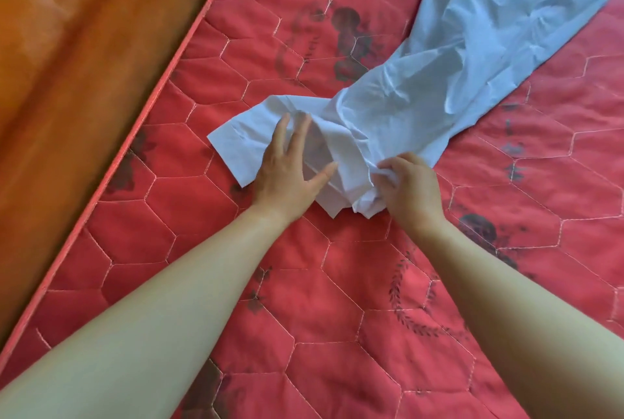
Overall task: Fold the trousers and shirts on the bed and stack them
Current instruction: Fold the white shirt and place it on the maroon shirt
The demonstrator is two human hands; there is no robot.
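Underneath, red quilted mattress (337,283), orange floor (67,64).

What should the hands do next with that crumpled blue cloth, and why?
Probably tug the bunched end straight. The right hand pinches a crumpled wad of the light blue garment, while the left hand lies flat on it. It stretches wrinkled across the red mattress, so it likely needs smoothing before folding.

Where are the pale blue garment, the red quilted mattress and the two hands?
Pale blue crumpled cloth garment (472,57): head view, wrinkled middle.
Red quilted mattress (337,283): head view, bare panel.
Left hand (287,175): head view, back, flat on garment.
Right hand (410,187): head view, knuckles, pinching garment.
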